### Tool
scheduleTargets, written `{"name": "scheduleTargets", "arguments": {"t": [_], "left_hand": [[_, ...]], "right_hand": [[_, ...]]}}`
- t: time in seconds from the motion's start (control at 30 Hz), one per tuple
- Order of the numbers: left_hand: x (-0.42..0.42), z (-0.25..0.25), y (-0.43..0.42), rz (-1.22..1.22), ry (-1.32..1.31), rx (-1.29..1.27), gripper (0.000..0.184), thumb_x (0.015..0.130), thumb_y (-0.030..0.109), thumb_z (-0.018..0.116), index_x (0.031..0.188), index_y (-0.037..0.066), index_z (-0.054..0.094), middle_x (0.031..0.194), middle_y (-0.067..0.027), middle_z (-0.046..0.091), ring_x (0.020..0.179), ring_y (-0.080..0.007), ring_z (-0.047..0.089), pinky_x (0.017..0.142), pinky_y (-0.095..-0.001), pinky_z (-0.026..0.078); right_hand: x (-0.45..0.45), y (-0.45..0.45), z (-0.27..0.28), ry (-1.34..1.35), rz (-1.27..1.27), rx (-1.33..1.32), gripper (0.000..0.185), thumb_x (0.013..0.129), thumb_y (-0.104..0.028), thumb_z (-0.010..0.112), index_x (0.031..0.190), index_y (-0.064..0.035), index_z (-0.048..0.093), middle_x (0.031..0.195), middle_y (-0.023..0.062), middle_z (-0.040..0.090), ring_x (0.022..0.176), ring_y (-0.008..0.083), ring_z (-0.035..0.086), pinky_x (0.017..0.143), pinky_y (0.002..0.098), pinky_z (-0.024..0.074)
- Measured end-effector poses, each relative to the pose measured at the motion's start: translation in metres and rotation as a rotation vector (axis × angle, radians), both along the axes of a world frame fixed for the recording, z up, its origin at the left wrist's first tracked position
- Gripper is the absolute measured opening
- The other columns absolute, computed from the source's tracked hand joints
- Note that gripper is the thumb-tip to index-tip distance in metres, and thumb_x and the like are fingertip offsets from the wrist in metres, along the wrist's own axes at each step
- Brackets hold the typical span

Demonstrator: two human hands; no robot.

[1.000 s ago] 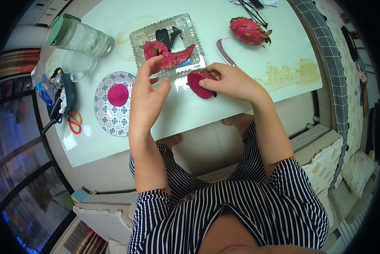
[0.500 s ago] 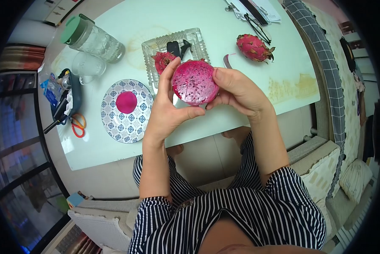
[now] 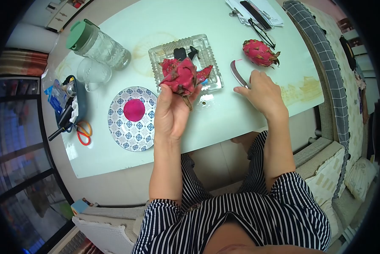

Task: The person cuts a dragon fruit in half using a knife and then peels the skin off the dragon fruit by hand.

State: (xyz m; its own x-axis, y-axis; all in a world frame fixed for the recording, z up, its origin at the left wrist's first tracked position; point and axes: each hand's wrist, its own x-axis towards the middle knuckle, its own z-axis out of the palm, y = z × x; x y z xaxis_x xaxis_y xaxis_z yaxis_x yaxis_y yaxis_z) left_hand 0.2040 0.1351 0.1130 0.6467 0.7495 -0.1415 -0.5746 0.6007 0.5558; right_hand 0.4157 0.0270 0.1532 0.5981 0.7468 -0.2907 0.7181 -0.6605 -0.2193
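In the head view, a person in striped clothing sits at a pale table (image 3: 190, 135), the left hand (image 3: 171, 116) raised near the middle of the frame with a held dragon fruit (image 3: 180, 79). The fruit sits above the palm, its stem-like tip pointing down and its red skin outward; no cut face shows from this angle. It looks light enough for one hand, the skin leathery and pliable, any flesh beneath likely soft, moist and slippery if bared. The firmest hold would be around the skin at the sides, with gentle pressure, clear of the floppy scales.

The left grip is fairly wide, thumb on one side of the fruit and fingers on the other. Right of center, the right hand (image 3: 266, 95) is lowered over the handle end of a curved knife (image 3: 238, 74), thumb out and fingers bent; how tightly it closes, if at all, cannot be told.

Behind the held fruit, a ridged glass tray (image 3: 217, 74) carries red peel (image 3: 204, 73) and dark objects (image 3: 180, 53). At upper right lies a whole dragon fruit (image 3: 259, 53); left of center, a patterned plate (image 3: 118, 129) bears a round magenta piece (image 3: 134, 110).
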Motion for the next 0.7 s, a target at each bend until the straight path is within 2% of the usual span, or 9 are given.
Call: {"name": "scheduleTargets", "arguments": {"t": [0.2,0.37,0.43,0.47,0.53,0.57,0.63,0.67,0.7], "left_hand": [[0.005,-0.003,0.006,0.04,-0.144,-0.13,0.073,0.098,0.044,0.061,0.151,0.002,0.034,0.153,-0.0209,0.041,0.14,-0.034,0.043,0.121,-0.0558,0.031],[0.008,-0.01,0.011,0.091,-0.119,-0.021,0.067,0.098,0.038,0.064,0.147,0.0,0.038,0.15,-0.0164,0.045,0.141,-0.0326,0.043,0.122,-0.0555,0.031],[0.011,-0.008,0.013,0.101,-0.077,0.049,0.065,0.099,0.036,0.064,0.147,0.0,0.038,0.15,-0.0163,0.046,0.14,-0.0325,0.043,0.122,-0.0553,0.032],[0.012,-0.007,0.013,0.114,-0.036,0.117,0.064,0.099,0.034,0.064,0.146,0.0,0.038,0.149,-0.0162,0.046,0.14,-0.0325,0.043,0.121,-0.0552,0.032],[0.016,-0.002,0.014,0.113,-0.045,0.095,0.062,0.1,0.033,0.063,0.146,-0.001,0.038,0.149,-0.0162,0.046,0.14,-0.0327,0.043,0.121,-0.0546,0.033],[0.018,0.0,0.013,0.111,-0.053,0.07,0.061,0.1,0.032,0.063,0.146,-0.001,0.039,0.149,-0.0162,0.046,0.14,-0.0329,0.044,0.121,-0.0539,0.034],[0.017,0.0,0.013,0.08,-0.067,0.045,0.061,0.1,0.032,0.063,0.146,-0.001,0.039,0.149,-0.0162,0.047,0.139,-0.033,0.045,0.121,-0.0531,0.034],[0.017,0.0,0.012,0.052,-0.082,0.016,0.061,0.1,0.033,0.062,0.146,-0.001,0.039,0.149,-0.0163,0.047,0.139,-0.0331,0.045,0.12,-0.0523,0.035],[0.017,-0.001,0.012,0.044,-0.076,0.013,0.061,0.1,0.033,0.062,0.146,-0.001,0.039,0.149,-0.0163,0.047,0.139,-0.0331,0.045,0.12,-0.0523,0.035]], "right_hand": [[0.016,-0.008,-0.017,0.072,0.039,-0.159,0.047,0.083,-0.037,0.078,0.101,0.0031,0.059,0.101,0.0229,0.067,0.1,0.0387,0.066,0.089,0.0466,0.0508],[0.02,-0.006,-0.015,0.105,-0.023,-0.128,0.039,0.085,-0.029,0.073,0.101,0.003,0.058,0.097,0.0248,0.069,0.095,0.0395,0.068,0.085,0.045,0.0521],[0.011,-0.003,0.007,0.235,-0.116,0.113,0.029,0.091,-0.022,0.067,0.103,0.0021,0.057,0.094,0.0217,0.067,0.084,0.0337,0.068,0.078,0.0411,0.0524],[0.006,-0.002,0.014,0.234,-0.116,0.116,0.029,0.091,-0.022,0.067,0.103,0.0021,0.057,0.094,0.0217,0.067,0.084,0.0337,0.068,0.078,0.0411,0.0524],[-0.006,0.001,0.023,0.742,-0.171,0.598,0.023,0.096,-0.018,0.062,0.108,0.0008,0.056,0.088,0.0144,0.063,0.073,0.0247,0.062,0.073,0.0355,0.0509],[-0.015,0.003,0.023,0.743,-0.173,0.602,0.023,0.096,-0.018,0.062,0.108,0.0008,0.056,0.088,0.0144,0.063,0.073,0.0247,0.062,0.073,0.0355,0.0509],[-0.031,0.009,0.018,1.049,-0.014,0.801,0.016,0.105,-0.013,0.051,0.114,-0.0004,0.055,0.09,0.0016,0.06,0.068,0.0082,0.054,0.061,0.0266,0.0469],[-0.036,0.013,0.015,1.05,-0.024,0.805,0.016,0.105,-0.013,0.051,0.114,-0.0004,0.055,0.09,0.0016,0.06,0.068,0.0082,0.054,0.061,0.0266,0.0469],[-0.041,0.017,0.012,0.963,0.041,0.784,0.02,0.102,-0.014,0.054,0.115,0.0004,0.055,0.09,0.0067,0.06,0.072,0.0153,0.056,0.066,0.0309,0.0477]]}}
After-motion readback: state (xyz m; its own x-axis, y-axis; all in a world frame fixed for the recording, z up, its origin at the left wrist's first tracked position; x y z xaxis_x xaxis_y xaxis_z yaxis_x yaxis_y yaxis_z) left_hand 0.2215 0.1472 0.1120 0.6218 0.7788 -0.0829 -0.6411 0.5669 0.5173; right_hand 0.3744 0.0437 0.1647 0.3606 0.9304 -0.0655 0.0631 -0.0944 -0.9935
